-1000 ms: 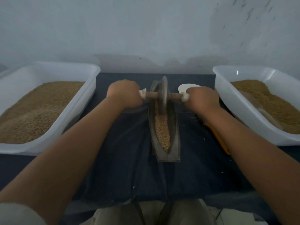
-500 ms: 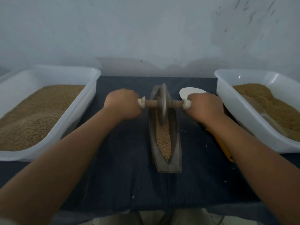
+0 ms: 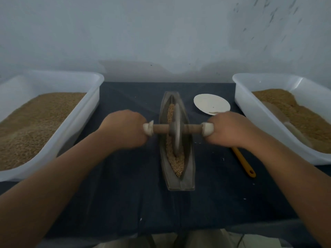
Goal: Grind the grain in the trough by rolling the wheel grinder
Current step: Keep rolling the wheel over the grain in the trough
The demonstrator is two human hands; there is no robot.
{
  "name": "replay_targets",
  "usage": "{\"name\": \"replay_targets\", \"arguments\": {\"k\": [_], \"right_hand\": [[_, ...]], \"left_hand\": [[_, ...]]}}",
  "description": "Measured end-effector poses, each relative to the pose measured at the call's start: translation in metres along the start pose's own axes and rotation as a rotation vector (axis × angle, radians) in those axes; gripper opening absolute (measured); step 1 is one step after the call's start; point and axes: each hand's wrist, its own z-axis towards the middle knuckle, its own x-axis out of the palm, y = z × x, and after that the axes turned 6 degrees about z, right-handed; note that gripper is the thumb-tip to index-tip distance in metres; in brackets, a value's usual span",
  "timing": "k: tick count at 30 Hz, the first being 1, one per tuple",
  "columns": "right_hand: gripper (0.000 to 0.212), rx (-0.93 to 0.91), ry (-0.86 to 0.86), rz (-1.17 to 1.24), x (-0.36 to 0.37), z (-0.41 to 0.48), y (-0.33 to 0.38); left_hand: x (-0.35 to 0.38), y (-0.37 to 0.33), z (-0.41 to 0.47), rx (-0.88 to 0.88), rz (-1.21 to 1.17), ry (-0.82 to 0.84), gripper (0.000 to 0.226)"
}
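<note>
A narrow boat-shaped metal trough [image 3: 189, 178] lies lengthwise on the dark cloth, straight ahead of me. Tan grain [image 3: 177, 164] fills its groove. The wheel grinder [image 3: 176, 129] stands upright in the groove near the trough's middle, its wooden axle crossing left to right. My left hand [image 3: 123, 128] grips the axle's left end and my right hand [image 3: 230, 128] grips the right end, both around white wrapped handles.
A white bin [image 3: 78, 111] of grain sits at the left and another white bin [image 3: 250, 104] of grain at the right. A white scoop [image 3: 211, 103] with an orange handle [image 3: 242, 162] lies between the trough and the right bin. The wall stands close behind.
The wheel has rolled toward me from the trough's far end to about its middle, with both hands still on the axle. Grain now shows beyond the wheel as well.
</note>
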Motion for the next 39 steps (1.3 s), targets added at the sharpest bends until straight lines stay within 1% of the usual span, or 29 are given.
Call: {"name": "replay_targets", "arguments": {"k": [2,4,6,9,11,13,16,17,18,19,20,21,22,23,24,25,26,28,31,33,35,36,37,38,39], "right_hand": [[0.027,0.068,-0.205,-0.027,0.006,0.026,0.003],[0.024,0.078,-0.364,-0.037,0.010,0.047,0.007],[0.027,0.068,-0.387,-0.043,0.010,0.057,0.010],[0.022,0.046,-0.343,-0.075,0.005,0.052,0.010],[0.022,0.011,-0.268,-0.089,0.001,0.037,0.007],[0.025,-0.004,-0.070,-0.072,-0.005,0.015,0.005],[0.028,0.012,0.220,0.047,-0.014,-0.012,0.004],[0.029,0.023,0.276,0.081,-0.014,-0.014,0.004],[0.029,0.037,0.295,0.109,-0.012,-0.013,0.002],[0.029,0.051,0.267,0.118,-0.010,-0.008,0.001],[0.031,0.059,0.189,0.100,-0.006,-0.001,0.001],[0.033,0.063,0.067,0.051,-0.001,0.009,0.001],[0.033,0.063,-0.091,-0.005,0.005,0.018,0.002],[0.032,0.053,-0.253,-0.044,0.010,0.028,0.002],[0.029,0.035,-0.376,-0.069,0.013,0.037,0.004],[0.027,0.020,-0.444,-0.083,0.014,0.043,0.005],[0.026,0.016,-0.456,-0.090,0.012,0.048,0.006],[0.025,0.002,-0.416,-0.102,0.005,0.050,0.009],[0.026,-0.068,-0.343,-0.123,-0.001,0.029,0.010],[0.033,-0.084,-0.207,-0.099,-0.001,0.002,0.006],[0.041,-0.068,-0.042,-0.029,-0.004,-0.020,0.003],[0.042,-0.057,0.015,0.002,-0.004,-0.023,0.001],[0.040,-0.044,0.041,0.023,-0.004,-0.021,0.000],[0.040,-0.029,0.026,0.019,-0.002,-0.015,-0.001],[0.040,-0.015,-0.038,-0.006,0.003,-0.007,0.000]], "left_hand": [[-0.004,0.000,0.034,-0.070,0.031,-0.038,0.033],[-0.008,0.001,0.061,-0.133,0.044,-0.106,0.034],[-0.010,0.002,0.073,-0.144,0.043,-0.124,0.036],[-0.010,0.003,0.061,-0.112,-0.006,-0.065,0.039],[-0.005,0.002,0.037,-0.070,-0.053,0.022,0.033],[-0.001,0.001,0.005,-0.029,-0.088,0.097,0.031],[-0.002,0.000,-0.032,0.025,-0.056,0.101,0.031],[-0.002,0.000,-0.035,0.035,-0.030,0.086,0.031],[-0.004,-0.001,-0.033,0.037,-0.011,0.077,0.031],[-0.006,-0.002,-0.026,0.032,-0.001,0.070,0.029],[-0.008,-0.004,-0.015,0.014,0.006,0.059,0.028],[-0.010,-0.005,0.000,-0.020,0.012,0.043,0.027],[-0.012,-0.005,0.015,-0.067,0.014,0.021,0.027],[-0.013,-0.005,0.030,-0.113,0.011,-0.004,0.028],[-0.013,-0.003,0.042,-0.147,0.005,-0.029,0.030],[-0.011,-0.002,0.051,-0.164,-0.007,-0.045,0.032],[-0.007,0.000,0.055,-0.169,-0.025,-0.048,0.032],[-0.002,0.000,0.050,-0.165,-0.065,-0.026,0.031],[0.007,-0.002,0.016,-0.131,-0.087,0.015,0.029],[0.010,-0.003,-0.015,-0.089,-0.062,-0.013,0.031],[0.008,-0.006,-0.037,-0.055,-0.013,-0.079,0.035],[0.007,-0.007,-0.040,-0.045,0.013,-0.102,0.035],[0.005,-0.008,-0.036,-0.039,0.033,-0.105,0.035],[0.002,-0.009,-0.029,-0.044,0.038,-0.093,0.034],[0.000,-0.010,-0.018,-0.059,0.033,-0.080,0.033]]}}
